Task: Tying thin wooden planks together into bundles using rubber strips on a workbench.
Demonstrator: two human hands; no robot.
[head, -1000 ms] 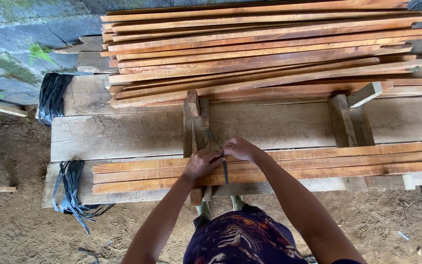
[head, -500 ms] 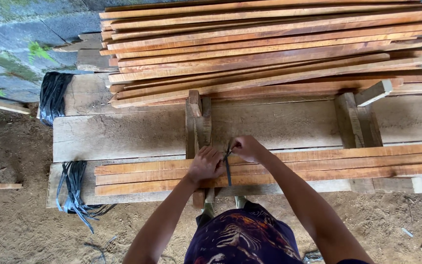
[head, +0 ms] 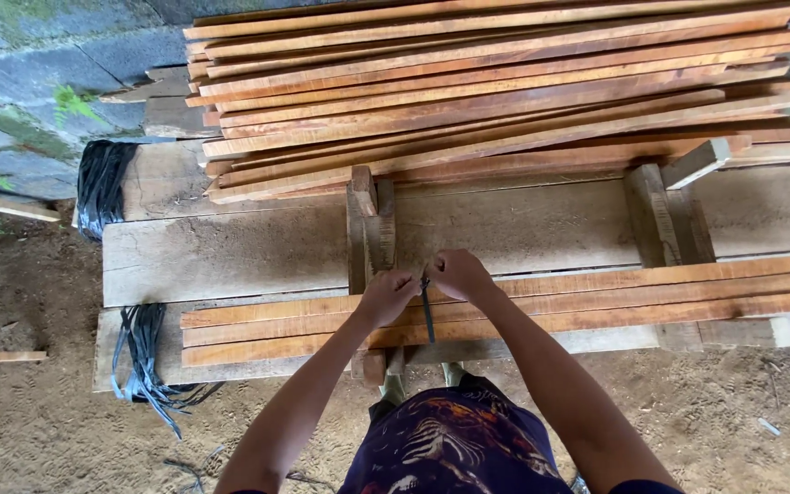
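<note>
Both my hands meet over a small bundle of reddish wooden slats [head: 596, 306] lying along the near edge of a plank bench. My left hand [head: 386, 297] and my right hand [head: 457, 273] each pinch a dark strap [head: 428, 311] that runs across the slats and hangs down their front. The strap looks taut between my fingers. Just left of my hands an upright wooden block [head: 369, 229] stands on the bench.
A big stack of long slats [head: 486, 101] fills the far side of the grey plank bench [head: 230, 252]. Black strap bundles hang at the bench's left end [head: 102, 183] and lower front [head: 144, 352]. Another wooden block [head: 660, 215] stands at right. Dirt floor below.
My hands have moved up a little and closer together over the slats, and the dark strap is now drawn tight between them.
</note>
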